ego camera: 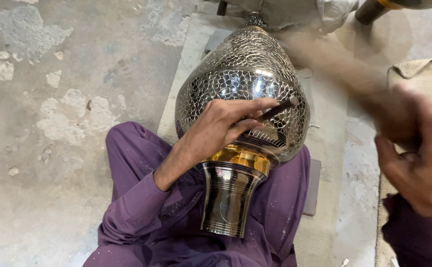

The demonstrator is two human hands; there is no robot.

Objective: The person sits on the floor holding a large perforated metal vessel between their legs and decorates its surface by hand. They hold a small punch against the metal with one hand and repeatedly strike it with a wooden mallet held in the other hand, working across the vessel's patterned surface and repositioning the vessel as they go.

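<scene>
Nearest the camera, at the near right, the right hand (416, 158) is blurred and raised, closed around a handle whose head cannot be made out. Across the purple-clad lap (142, 207) a large metal vase (243, 94) is laid, its far end on a mat (191, 54). A thin chisel (278, 110) is pinched by the left hand (221, 126) against its body, where the scale pattern is largely cut; the smooth neck is left plain.

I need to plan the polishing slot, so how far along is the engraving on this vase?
Most of the metal vase already carries a dense scale pattern across its body. In hand: the left hand presses a thin chisel against the lower body, while the right hand is blurred, gripping a blurred tool. Left: the gold band and flared foot look smooth and unpatterned.
</scene>
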